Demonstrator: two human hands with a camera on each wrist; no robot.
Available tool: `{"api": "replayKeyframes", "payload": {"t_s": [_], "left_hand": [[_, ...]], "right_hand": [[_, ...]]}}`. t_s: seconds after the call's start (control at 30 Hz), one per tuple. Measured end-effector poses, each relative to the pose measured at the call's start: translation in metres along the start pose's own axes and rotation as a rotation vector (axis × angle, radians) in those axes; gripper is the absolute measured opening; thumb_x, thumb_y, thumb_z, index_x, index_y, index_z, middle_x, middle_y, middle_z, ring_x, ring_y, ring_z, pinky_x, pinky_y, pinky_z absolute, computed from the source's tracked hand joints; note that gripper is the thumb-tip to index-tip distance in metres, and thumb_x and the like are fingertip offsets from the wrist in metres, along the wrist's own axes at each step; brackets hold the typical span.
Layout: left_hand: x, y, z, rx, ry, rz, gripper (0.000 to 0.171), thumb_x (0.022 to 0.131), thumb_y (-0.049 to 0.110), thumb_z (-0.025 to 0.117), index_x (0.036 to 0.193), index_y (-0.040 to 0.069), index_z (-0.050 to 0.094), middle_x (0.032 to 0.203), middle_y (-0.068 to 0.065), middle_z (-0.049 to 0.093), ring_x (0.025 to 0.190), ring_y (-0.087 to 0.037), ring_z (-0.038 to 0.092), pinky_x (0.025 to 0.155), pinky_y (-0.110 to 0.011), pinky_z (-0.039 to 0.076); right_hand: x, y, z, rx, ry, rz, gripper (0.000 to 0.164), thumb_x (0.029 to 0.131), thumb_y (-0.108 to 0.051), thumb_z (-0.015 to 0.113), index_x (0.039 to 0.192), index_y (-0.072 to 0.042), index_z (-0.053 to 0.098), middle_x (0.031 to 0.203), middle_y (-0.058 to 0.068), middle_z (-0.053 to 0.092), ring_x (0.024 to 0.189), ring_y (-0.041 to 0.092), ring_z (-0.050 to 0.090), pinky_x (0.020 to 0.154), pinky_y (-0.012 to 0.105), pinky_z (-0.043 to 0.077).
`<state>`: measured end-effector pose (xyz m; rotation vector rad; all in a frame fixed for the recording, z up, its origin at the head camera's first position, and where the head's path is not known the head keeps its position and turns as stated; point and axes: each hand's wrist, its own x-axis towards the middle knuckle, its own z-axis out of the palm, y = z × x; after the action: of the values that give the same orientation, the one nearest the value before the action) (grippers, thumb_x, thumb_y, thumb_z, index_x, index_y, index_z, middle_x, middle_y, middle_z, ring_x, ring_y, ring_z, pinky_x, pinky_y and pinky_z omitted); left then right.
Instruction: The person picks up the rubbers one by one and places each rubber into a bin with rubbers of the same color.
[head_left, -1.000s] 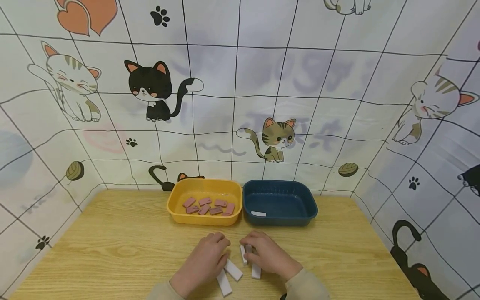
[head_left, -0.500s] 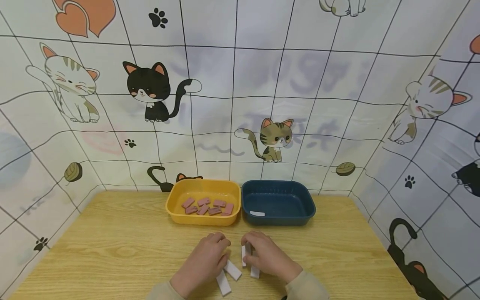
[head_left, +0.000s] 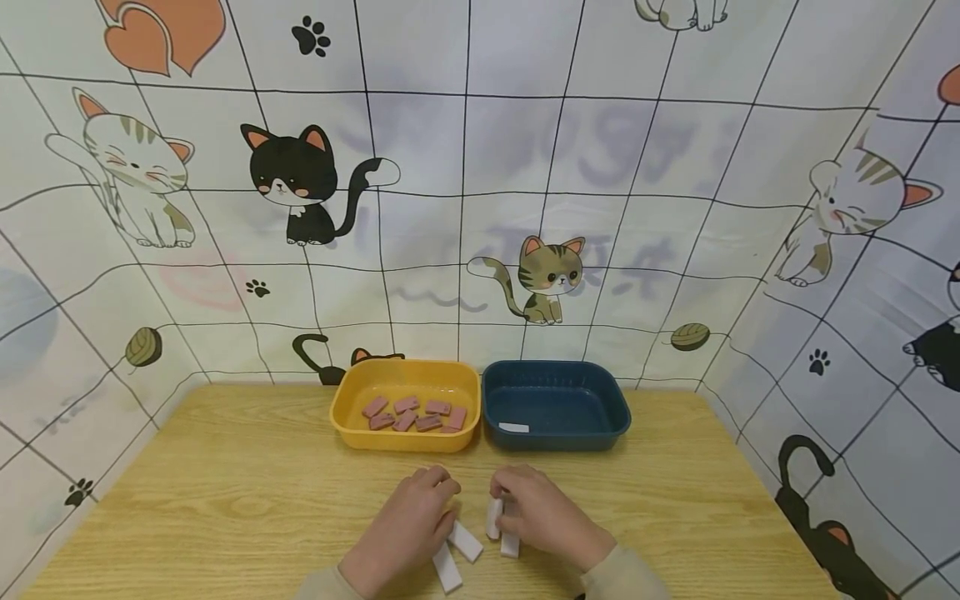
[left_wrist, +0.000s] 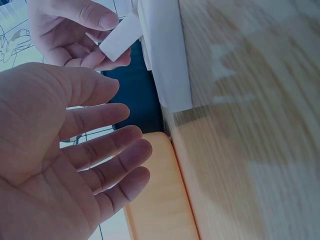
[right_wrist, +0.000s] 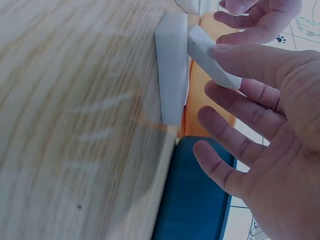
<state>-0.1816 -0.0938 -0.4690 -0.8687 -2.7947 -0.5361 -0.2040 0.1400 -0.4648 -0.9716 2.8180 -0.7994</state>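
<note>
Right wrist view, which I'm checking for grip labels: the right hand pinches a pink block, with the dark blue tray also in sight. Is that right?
Only the colour is wrong: the right wrist view shows the right hand pinching a white block. The dark blue tray is indeed in sight.

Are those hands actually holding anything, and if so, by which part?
The right hand pinches one white block between thumb and fingers, toward its end nearer the palm. The left hand holds nothing.
</note>
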Motion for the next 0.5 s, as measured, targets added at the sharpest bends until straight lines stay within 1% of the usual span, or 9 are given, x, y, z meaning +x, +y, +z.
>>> {"api": "replayKeyframes", "payload": {"t_s": [0.13, 0.23, 0.5], "left_hand": [[0.001, 0.002, -0.002, 0.003, 0.009, 0.011, 0.016, 0.094, 0.013, 0.073, 0.108, 0.006, 0.073, 0.101, -0.001, 0.064, 0.090, -0.017, 0.059, 0.078, -0.037, 0.053], [0.001, 0.003, -0.003, 0.004, 0.010, 0.013, 0.016, 0.093, 0.013, 0.074, 0.107, 0.006, 0.073, 0.101, -0.002, 0.064, 0.090, -0.017, 0.060, 0.079, -0.038, 0.054], [0.005, 0.003, -0.003, -0.014, -0.022, -0.002, 0.017, 0.094, 0.014, 0.073, 0.109, 0.006, 0.073, 0.104, -0.002, 0.065, 0.092, -0.017, 0.061, 0.082, -0.038, 0.054]], "right_hand": [[-0.004, 0.000, -0.004, -0.018, 0.010, 0.000, 0.026, 0.084, -0.006, 0.080, 0.093, -0.020, 0.061, 0.093, -0.012, 0.060, 0.087, 0.005, 0.050, 0.076, 0.029, 0.050], [-0.006, 0.001, -0.006, -0.027, 0.026, -0.018, 0.025, 0.083, -0.003, 0.079, 0.089, -0.018, 0.061, 0.091, -0.012, 0.058, 0.084, 0.005, 0.048, 0.074, 0.026, 0.048], [-0.013, 0.002, -0.011, -0.004, 0.048, -0.073, 0.025, 0.082, 0.001, 0.078, 0.083, -0.017, 0.060, 0.083, -0.008, 0.054, 0.078, 0.003, 0.046, 0.071, 0.021, 0.046]]}}
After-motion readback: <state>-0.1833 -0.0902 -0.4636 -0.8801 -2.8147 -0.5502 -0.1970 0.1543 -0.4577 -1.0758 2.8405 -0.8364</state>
